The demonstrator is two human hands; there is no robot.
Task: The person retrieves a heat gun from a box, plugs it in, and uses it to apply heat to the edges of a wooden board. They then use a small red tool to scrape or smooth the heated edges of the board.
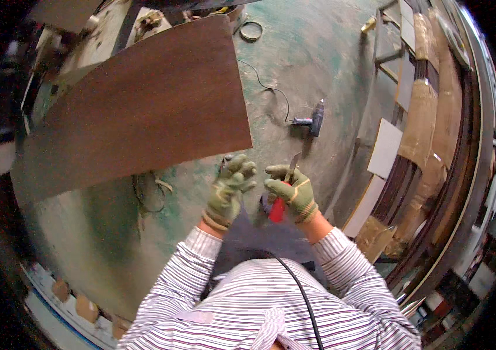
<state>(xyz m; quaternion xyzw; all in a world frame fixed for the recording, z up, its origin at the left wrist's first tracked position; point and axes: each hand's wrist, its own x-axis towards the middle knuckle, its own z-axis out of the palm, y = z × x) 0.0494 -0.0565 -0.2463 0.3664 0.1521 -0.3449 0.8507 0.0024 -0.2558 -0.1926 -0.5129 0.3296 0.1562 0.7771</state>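
Both my hands wear green work gloves and are raised in front of my body. My right hand is closed around a red-handled knife, its thin metal blade pointing up and away from me. To its left, my left hand has loosely curled fingers that stand apart, with nothing seen between them. A small dark thing shows beside its knuckles; I cannot make out what it is. Just beyond that hand is the near edge of a large brown board, reaching far to the left.
A corded power drill lies on the green-grey floor ahead, its cable running toward the board. Beyond it sits a coiled ring. Along the right stand a metal frame, white panels and long brown-wrapped bundles. A black cable crosses my shirt.
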